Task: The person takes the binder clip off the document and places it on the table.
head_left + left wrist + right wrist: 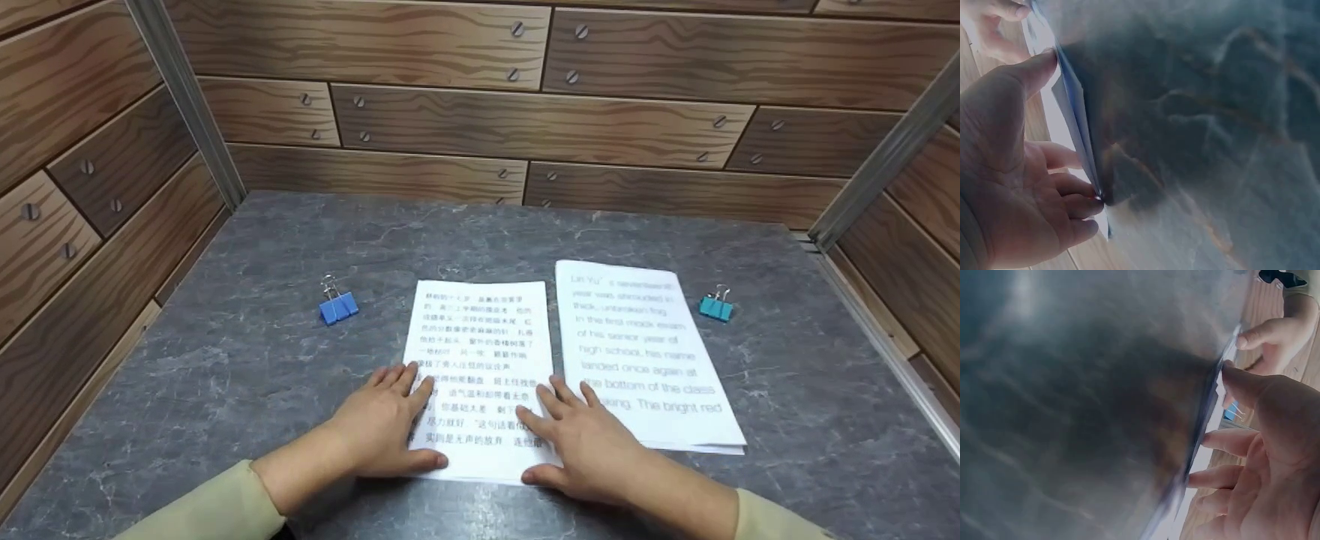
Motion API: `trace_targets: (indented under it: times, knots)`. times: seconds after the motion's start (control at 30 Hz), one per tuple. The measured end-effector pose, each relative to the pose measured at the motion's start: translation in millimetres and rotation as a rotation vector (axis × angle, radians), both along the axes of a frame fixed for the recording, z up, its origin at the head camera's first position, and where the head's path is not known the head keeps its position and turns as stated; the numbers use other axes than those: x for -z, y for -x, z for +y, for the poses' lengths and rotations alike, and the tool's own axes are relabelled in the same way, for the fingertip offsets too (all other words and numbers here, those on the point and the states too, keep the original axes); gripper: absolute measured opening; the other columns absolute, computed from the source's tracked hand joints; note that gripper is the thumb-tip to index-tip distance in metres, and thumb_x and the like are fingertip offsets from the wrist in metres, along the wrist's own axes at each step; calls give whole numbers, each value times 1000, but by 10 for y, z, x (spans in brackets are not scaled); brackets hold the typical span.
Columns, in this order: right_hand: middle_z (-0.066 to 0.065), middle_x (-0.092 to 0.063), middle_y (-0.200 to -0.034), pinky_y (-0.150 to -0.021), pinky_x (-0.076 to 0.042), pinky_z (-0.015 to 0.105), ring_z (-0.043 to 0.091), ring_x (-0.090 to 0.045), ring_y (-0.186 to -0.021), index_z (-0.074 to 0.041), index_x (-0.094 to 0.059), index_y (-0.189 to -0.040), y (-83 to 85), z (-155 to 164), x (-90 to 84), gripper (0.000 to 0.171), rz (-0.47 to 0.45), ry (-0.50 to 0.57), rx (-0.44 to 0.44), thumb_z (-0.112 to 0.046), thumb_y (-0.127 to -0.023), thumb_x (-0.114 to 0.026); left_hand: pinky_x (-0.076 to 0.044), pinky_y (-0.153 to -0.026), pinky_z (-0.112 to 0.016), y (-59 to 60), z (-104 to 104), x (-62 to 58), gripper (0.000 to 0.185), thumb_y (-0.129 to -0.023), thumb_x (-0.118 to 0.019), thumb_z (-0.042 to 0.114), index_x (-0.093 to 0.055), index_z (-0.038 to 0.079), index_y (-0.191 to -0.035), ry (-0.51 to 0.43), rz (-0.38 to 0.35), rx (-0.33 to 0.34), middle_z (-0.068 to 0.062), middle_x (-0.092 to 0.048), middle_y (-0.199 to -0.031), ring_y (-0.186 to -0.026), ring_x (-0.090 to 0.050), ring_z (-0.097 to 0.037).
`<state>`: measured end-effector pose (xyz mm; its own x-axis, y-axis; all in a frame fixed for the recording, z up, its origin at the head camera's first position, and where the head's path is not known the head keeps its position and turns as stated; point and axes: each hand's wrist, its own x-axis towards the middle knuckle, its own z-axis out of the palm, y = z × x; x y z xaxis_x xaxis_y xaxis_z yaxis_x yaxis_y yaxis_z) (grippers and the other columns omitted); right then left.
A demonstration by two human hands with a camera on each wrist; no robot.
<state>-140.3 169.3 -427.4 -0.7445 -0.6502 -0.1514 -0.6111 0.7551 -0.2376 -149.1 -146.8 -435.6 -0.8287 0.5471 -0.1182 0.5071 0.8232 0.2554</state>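
Note:
A stack of white sheets with Chinese print [480,337] lies on the grey marbled table [225,360]. My left hand [390,420] rests flat on its near left edge, and my right hand [577,435] rests flat on its near right edge. On both hands the fingers are straight and the thumbs sit at the near edge. In the left wrist view my left hand [1016,185] touches the stack [1075,118], seen edge-on, with thumb and fingertips. The right wrist view has my right hand [1264,455] against the stack's other side [1202,433].
A second stack with English print [645,352] lies just right of the first. A blue binder clip [338,306] sits to the left of the papers, a teal one [716,306] to the right. Wood-panel walls [525,127] close in the table on three sides.

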Motion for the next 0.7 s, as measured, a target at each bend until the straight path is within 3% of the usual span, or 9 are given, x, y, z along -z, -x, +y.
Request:
trace_targets:
  times: [0.23,0.4,0.57,0.7]
  knots:
    - [30,-42,-161,-119,-27,73,51,-32,-153,-11,-54,-157,-40,-17,24,83,-18,-1,2,-67,-96,-66,-27,-125,-57,-19,8,-12,109,-87,-72,72,-44,-5,-158,15,-28,-3,-36,-37,-161,-151,-36,-49]
    - [31,-42,-160,-118,-28,73,52,-34,-151,-11,-54,-157,-46,-13,42,82,-2,28,2,-66,-97,-66,-27,-125,-58,-29,-8,-17,108,-88,-70,73,-44,-5,-158,12,-10,3,-35,-37,-161,-151,-36,-49]
    - [30,-38,-163,-119,-27,72,54,-33,-151,-11,-52,-159,-45,11,59,82,30,106,36,-65,-98,-65,-25,-125,-61,-30,5,16,106,-92,-63,76,-45,-4,-158,-12,78,-15,-34,-36,-163,-153,-33,-48]
    - [28,-35,-166,-120,-26,71,51,-32,-153,-12,-49,-161,-10,43,27,83,108,143,101,-64,-98,-65,-21,-125,-63,-17,61,26,105,-95,-56,78,-41,-2,-161,-23,177,-48,-32,-32,-166,-155,-28,-47]
